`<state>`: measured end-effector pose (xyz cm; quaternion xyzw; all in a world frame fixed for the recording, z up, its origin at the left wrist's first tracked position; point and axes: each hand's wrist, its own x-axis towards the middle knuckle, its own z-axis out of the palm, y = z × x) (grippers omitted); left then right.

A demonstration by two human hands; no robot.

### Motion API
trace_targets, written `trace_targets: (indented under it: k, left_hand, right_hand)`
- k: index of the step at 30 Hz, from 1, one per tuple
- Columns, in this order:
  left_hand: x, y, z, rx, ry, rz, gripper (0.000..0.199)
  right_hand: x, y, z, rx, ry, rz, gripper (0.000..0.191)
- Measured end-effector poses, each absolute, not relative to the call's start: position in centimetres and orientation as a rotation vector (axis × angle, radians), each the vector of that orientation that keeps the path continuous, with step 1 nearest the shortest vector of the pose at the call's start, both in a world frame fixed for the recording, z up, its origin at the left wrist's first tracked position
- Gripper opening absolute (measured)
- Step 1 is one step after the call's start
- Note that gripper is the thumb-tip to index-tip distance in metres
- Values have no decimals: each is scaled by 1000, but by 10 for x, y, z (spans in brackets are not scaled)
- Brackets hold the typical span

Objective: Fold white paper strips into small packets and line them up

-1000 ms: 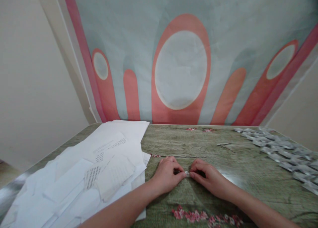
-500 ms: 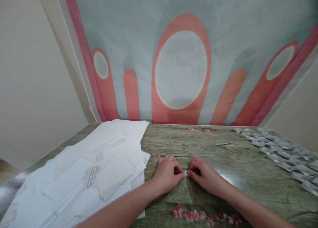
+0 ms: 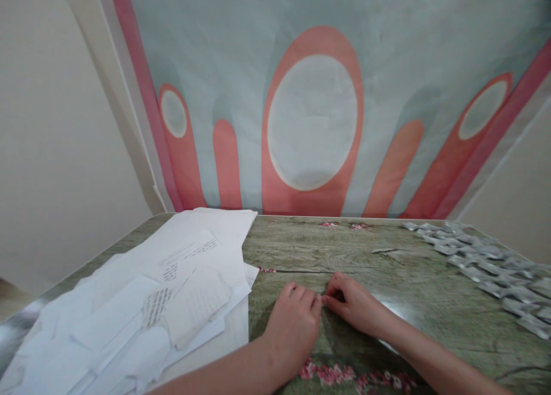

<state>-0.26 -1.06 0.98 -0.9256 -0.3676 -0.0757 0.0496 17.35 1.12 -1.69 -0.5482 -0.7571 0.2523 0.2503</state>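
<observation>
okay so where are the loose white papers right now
In the head view, the white papers lie on the left part of the table, left of the left hand.

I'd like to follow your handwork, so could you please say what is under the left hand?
Around the left hand, the wood-patterned table shows, with pink flowers beside the wrist. Whatever lies directly beneath its palm and curled fingers is covered and cannot be seen.

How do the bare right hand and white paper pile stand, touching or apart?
Apart: the head view shows wood-patterned tabletop between right hand and white paper pile.
</observation>
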Motion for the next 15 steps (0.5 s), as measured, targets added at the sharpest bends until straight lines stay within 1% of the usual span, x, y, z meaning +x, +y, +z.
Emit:
trace_targets:
  k: [8,15]
  left_hand:
    - [0,-12,4,-2764,-1022,-183,21]
    - [2,-12,1,-2760,-1042,-123,25]
  right_hand:
    - [173,11,-17,-1517,-2050,659,11]
    - [171,10,-18,-1516,-2061,629,9]
